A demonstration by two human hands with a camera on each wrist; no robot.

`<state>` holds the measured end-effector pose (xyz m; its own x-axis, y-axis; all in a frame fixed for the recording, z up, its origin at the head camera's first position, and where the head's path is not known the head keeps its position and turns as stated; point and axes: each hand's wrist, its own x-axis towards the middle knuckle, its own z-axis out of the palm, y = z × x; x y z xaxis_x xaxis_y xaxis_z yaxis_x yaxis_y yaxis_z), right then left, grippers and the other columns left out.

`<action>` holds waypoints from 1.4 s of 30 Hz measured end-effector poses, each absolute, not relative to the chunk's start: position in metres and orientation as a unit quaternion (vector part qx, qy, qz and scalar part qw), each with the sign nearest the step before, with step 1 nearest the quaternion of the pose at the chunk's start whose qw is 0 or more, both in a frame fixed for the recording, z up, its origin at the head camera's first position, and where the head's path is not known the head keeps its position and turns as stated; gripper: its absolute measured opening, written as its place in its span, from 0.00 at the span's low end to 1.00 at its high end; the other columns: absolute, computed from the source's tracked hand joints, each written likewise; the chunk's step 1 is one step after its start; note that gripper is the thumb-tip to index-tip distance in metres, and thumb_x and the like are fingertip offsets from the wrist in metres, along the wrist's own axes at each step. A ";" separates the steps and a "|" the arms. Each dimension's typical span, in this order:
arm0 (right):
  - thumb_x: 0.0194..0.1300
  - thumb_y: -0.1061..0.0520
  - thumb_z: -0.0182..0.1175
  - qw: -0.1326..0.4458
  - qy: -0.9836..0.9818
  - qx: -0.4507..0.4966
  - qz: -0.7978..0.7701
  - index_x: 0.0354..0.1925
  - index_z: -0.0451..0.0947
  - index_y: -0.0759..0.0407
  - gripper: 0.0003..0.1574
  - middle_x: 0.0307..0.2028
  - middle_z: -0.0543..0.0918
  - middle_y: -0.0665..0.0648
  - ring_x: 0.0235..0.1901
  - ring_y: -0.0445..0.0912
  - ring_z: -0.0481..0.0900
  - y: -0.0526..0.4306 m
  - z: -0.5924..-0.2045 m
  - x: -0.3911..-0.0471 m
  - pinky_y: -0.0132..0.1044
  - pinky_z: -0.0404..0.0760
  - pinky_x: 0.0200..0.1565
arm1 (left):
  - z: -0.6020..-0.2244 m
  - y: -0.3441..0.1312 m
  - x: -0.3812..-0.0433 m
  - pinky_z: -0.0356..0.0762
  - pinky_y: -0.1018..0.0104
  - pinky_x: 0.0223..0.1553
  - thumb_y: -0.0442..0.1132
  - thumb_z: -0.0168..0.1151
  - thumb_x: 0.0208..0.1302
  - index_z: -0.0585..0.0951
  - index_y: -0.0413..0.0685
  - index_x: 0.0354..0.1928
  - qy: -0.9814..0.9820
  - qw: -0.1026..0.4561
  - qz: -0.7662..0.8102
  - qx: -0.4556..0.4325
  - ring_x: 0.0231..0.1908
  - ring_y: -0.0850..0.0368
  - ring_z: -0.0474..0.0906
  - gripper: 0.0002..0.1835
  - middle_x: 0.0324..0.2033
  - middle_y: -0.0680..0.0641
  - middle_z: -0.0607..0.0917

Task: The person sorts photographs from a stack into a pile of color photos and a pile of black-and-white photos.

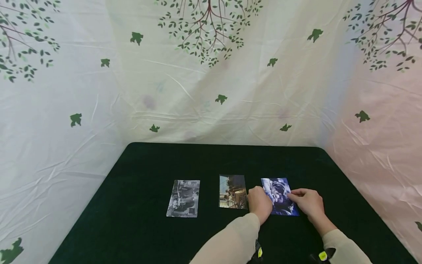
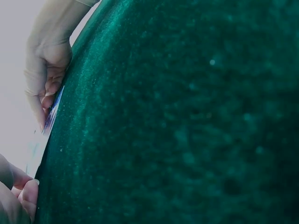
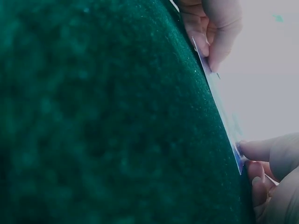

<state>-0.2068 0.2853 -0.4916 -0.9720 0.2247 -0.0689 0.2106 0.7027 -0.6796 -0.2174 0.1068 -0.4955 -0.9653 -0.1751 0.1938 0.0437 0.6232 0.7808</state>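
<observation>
A blue-and-white photo card (image 1: pixel 280 198) lies at the right of the dark green tabletop, between my two hands. My left hand (image 1: pixel 259 204) pinches its left edge; the fingertips are hidden from the head view, but in the right wrist view that hand (image 3: pixel 212 23) has thumb and fingers on the card (image 3: pixel 219 102). At the opposite edge my right hand (image 1: pixel 310 205) grips the card with the thumb on top and fingers beneath, as the right wrist view shows. A brown-toned photo card (image 1: pixel 232 191) lies just left of my left hand, its right side partly covered.
Farther left on the green cloth (image 1: pixel 138 176) lies a black-and-white photo card (image 1: pixel 183 198), slightly tilted. Pale fabric (image 1: pixel 197 110) printed with leaves and branches hangs behind and along both sides of the table.
</observation>
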 end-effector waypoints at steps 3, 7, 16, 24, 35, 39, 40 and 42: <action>0.61 0.40 0.64 0.010 -0.922 -0.121 0.367 0.46 0.83 0.61 0.28 0.46 0.82 0.65 0.41 0.52 0.77 0.284 -0.491 -0.206 0.39 0.73 0.35 | -0.496 0.107 -0.218 0.72 0.60 0.20 0.30 0.64 0.53 0.79 0.47 0.14 -0.894 0.129 -0.429 0.036 0.21 0.56 0.80 0.12 0.17 0.48 0.82; 0.61 0.40 0.64 0.006 -0.923 -0.121 0.366 0.45 0.83 0.61 0.27 0.46 0.81 0.65 0.42 0.53 0.77 0.284 -0.489 -0.206 0.42 0.73 0.37 | -0.497 0.108 -0.220 0.73 0.60 0.20 0.30 0.63 0.54 0.80 0.46 0.15 -0.895 0.121 -0.428 0.033 0.21 0.57 0.80 0.12 0.18 0.48 0.83; 0.60 0.39 0.64 0.001 -0.923 -0.127 0.364 0.46 0.83 0.62 0.29 0.50 0.79 0.69 0.46 0.57 0.74 0.283 -0.489 -0.205 0.51 0.72 0.43 | -0.501 0.109 -0.221 0.71 0.61 0.19 0.31 0.63 0.54 0.78 0.48 0.13 -0.898 0.117 -0.423 0.031 0.20 0.59 0.78 0.13 0.16 0.49 0.82; 0.60 0.41 0.65 0.002 -0.928 -0.124 0.351 0.45 0.83 0.63 0.27 0.45 0.81 0.66 0.41 0.53 0.76 0.282 -0.490 -0.204 0.48 0.73 0.40 | -0.500 0.109 -0.219 0.72 0.60 0.19 0.31 0.65 0.52 0.79 0.46 0.15 -0.901 0.115 -0.417 0.040 0.20 0.57 0.79 0.10 0.17 0.48 0.82; 0.62 0.44 0.64 0.000 -0.925 -0.122 0.361 0.44 0.82 0.63 0.24 0.43 0.81 0.63 0.39 0.52 0.77 0.283 -0.487 -0.204 0.45 0.75 0.38 | -0.492 0.103 -0.215 0.66 0.65 0.20 0.29 0.65 0.52 0.76 0.45 0.13 -0.880 0.098 -0.466 0.009 0.18 0.63 0.68 0.14 0.13 0.54 0.75; 0.64 0.43 0.61 -0.003 -0.916 -0.121 0.382 0.46 0.81 0.64 0.25 0.43 0.81 0.62 0.38 0.50 0.77 0.287 -0.487 -0.206 0.39 0.75 0.35 | -0.479 0.091 -0.207 0.69 0.70 0.23 0.31 0.66 0.53 0.82 0.43 0.20 -0.859 0.102 -0.499 -0.045 0.21 0.66 0.70 0.06 0.17 0.56 0.77; 0.65 0.42 0.60 -0.002 -0.914 -0.122 0.387 0.47 0.80 0.64 0.26 0.43 0.81 0.61 0.38 0.50 0.77 0.288 -0.487 -0.206 0.38 0.75 0.35 | -0.475 0.087 -0.205 0.71 0.71 0.25 0.32 0.66 0.54 0.84 0.42 0.25 -0.854 0.099 -0.508 -0.057 0.23 0.67 0.72 0.03 0.19 0.56 0.79; 0.66 0.41 0.58 0.005 -0.912 -0.119 0.392 0.48 0.80 0.64 0.28 0.42 0.81 0.61 0.38 0.50 0.76 0.287 -0.484 -0.206 0.37 0.75 0.34 | -0.465 0.077 -0.200 0.75 0.72 0.29 0.34 0.67 0.55 0.86 0.43 0.33 -0.842 0.088 -0.528 -0.068 0.26 0.68 0.76 0.04 0.24 0.56 0.84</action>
<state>-0.2065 0.2869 -0.4837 -0.9714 0.2216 -0.0853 0.2142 0.6635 -0.7169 -0.2005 0.0773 -0.4653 -0.9752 0.0217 0.2204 0.2079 0.4326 0.8773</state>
